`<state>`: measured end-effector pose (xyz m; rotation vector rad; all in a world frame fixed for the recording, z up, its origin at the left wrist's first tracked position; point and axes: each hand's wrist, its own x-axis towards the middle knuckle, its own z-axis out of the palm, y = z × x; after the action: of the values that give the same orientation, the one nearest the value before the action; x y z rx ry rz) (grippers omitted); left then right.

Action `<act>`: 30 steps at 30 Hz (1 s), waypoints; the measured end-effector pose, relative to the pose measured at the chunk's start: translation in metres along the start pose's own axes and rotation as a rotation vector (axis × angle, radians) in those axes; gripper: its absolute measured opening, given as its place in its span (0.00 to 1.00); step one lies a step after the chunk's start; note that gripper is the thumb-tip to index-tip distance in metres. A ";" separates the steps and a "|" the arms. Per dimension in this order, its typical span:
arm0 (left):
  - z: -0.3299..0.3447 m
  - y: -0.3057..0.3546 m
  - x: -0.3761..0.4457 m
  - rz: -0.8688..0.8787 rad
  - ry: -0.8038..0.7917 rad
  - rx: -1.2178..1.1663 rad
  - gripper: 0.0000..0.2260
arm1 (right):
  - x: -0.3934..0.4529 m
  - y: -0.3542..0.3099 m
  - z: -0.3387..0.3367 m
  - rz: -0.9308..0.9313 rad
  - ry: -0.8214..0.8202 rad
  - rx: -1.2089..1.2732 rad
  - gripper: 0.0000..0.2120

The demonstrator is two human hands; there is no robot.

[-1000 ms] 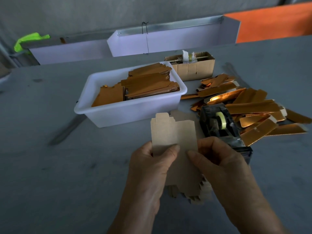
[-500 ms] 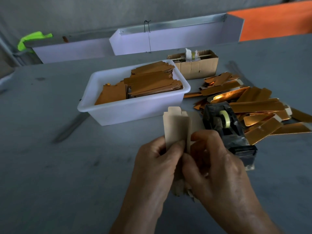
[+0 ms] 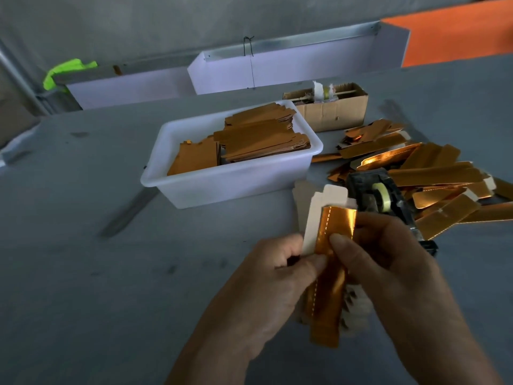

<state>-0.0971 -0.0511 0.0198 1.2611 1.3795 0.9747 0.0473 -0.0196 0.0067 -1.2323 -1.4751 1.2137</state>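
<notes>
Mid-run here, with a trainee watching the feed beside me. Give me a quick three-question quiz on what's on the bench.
1. True or false: the left hand and the right hand both grip the gold-foil carton blank.
2. Fill in: the white plastic tub holds stacks of flat gold ____.
3. The tape dispenser stands: A) in the tub; B) on the table beside the loose pile of gold cartons; C) in the left hand.
Key: 1 true; 2 cartons; 3 B.
</notes>
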 end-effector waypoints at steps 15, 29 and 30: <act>0.042 -0.017 0.003 0.193 0.641 0.148 0.09 | 0.005 0.008 -0.003 0.157 0.009 0.298 0.14; 0.074 -0.028 -0.006 0.353 0.624 1.259 0.17 | -0.005 0.006 0.003 0.224 0.030 0.386 0.09; 0.077 -0.029 -0.008 0.359 0.621 1.257 0.17 | -0.006 0.007 0.004 0.224 0.042 0.349 0.09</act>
<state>-0.0278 -0.0668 -0.0216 2.2851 2.4932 0.7096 0.0460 -0.0256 -0.0007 -1.1933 -1.0572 1.5106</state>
